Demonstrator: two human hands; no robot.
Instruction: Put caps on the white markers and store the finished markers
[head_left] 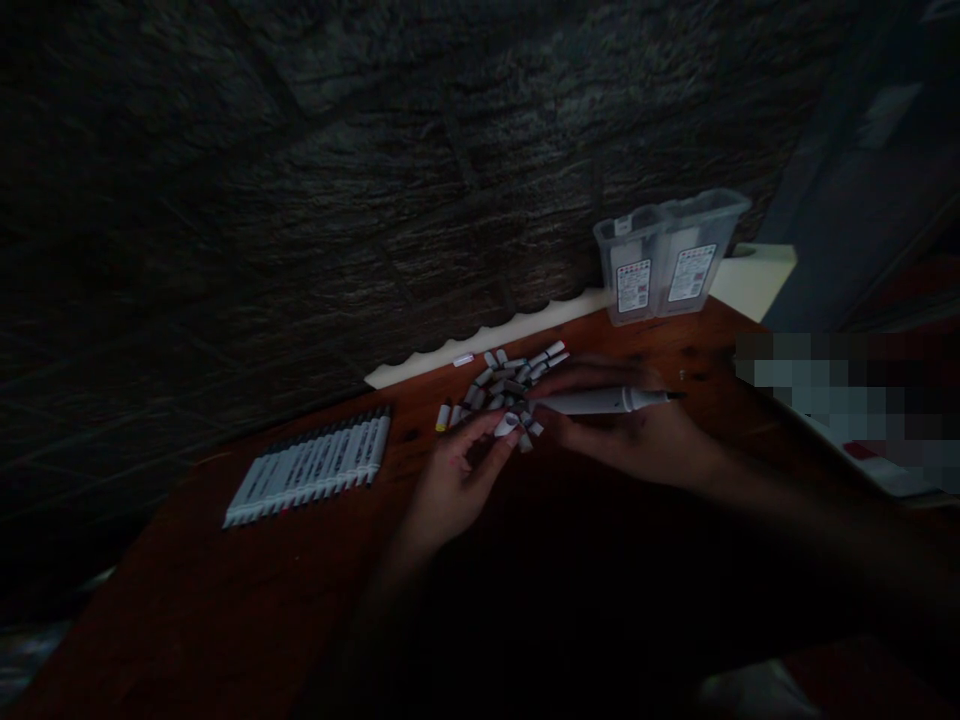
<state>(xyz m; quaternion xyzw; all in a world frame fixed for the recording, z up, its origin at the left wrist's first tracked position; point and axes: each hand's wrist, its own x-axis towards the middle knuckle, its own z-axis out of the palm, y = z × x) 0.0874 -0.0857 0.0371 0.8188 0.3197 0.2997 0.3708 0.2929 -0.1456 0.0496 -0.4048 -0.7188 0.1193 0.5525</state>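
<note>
Fingers of the right hand [637, 435] clamp a pale, slim marker [589, 402] with a narrow dark tip over the worktop [315, 550] near loose caps [480, 381], while the left hand's [450, 485] pinch a white cap [507, 424]

A reddish-brown wooden table [247, 580] carries a heap of small white cylindrical caps [484, 378]. Left of the heap lies a row of slim white markers [311, 465]; to its right stand clear plastic containers [675, 230].

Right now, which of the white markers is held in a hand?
The marker in the right hand, with its dark tip bare; the other markers lie side by side in a row.
</note>
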